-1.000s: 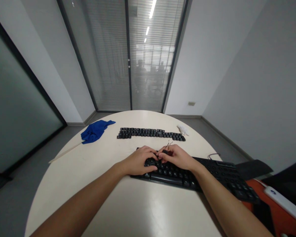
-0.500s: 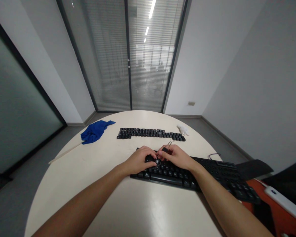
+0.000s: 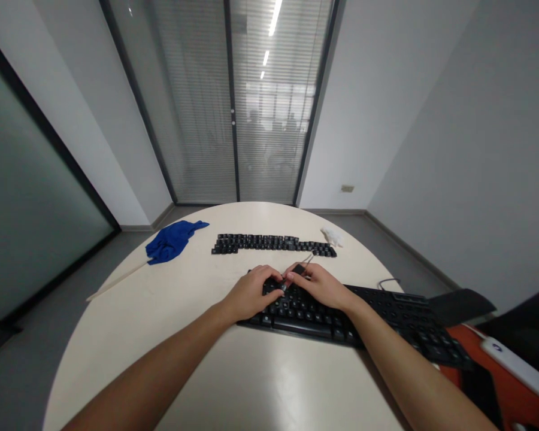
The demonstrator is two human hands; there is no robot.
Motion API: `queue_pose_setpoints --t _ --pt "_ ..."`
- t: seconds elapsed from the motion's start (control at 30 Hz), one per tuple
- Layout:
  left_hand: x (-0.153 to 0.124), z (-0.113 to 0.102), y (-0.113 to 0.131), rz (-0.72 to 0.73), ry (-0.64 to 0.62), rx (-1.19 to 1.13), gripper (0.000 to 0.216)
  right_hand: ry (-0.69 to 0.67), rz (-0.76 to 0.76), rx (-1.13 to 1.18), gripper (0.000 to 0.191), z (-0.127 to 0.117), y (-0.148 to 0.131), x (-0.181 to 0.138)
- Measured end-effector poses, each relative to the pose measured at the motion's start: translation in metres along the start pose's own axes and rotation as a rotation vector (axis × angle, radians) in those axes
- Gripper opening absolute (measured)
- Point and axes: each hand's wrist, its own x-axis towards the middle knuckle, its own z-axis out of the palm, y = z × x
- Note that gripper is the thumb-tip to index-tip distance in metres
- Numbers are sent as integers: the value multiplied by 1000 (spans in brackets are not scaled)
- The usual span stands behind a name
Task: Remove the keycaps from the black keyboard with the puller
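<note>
A black keyboard lies under both my hands, with keys off its upper left part. My right hand is closed around a keycap puller with a dark handle and thin wire ends sticking out toward the far side. Just left of it, my left hand has thumb and forefinger closed on a small dark keycap at the puller's near end. The fingers partly hide it. Beyond the keyboard, several loose black keycaps stand in rows on the white table.
A blue cloth with a pale stick lies at the left. Crumpled white material sits beyond the keycap rows. At the right are the keyboard cable, an orange surface and a white power strip.
The puller and the small keycap have shifted slightly up and left with my fingers. The keycap rows have stayed in place; the whole view has moved a little.
</note>
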Motion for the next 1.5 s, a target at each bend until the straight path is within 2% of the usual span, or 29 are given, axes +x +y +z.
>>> queue_pose_setpoints --t 0.1,0.2,0.37,0.67,0.77,0.9,1.0,1.2,1.37,1.5 --pt "0 -3 4 15 18 31 15 19 -4 15 38 1 1 1" --pt "1 -6 7 80 -17 64 11 29 5 26 36 2 2 2" --pt "1 -7 6 104 -47 141 19 47 41 75 34 4 5 2" --pt "0 -6 6 172 -59 154 19 74 62 112 36 4 6 2" --pt "2 -8 2 128 8 99 17 86 74 100 39 3 9 3" --pt "5 -17 -14 -7 223 119 15 94 75 53 42 1 8 3" --pt "7 -27 -32 -95 327 199 15 81 84 37 43 2 7 3" --pt "6 -38 -54 -193 381 323 17 57 77 58 42 3 8 3" --pt "12 -38 -53 -179 378 303 17 52 76 99 42 4 12 3" --pt "26 -43 -52 -185 363 306 15 44 77 96 45 4 13 4"
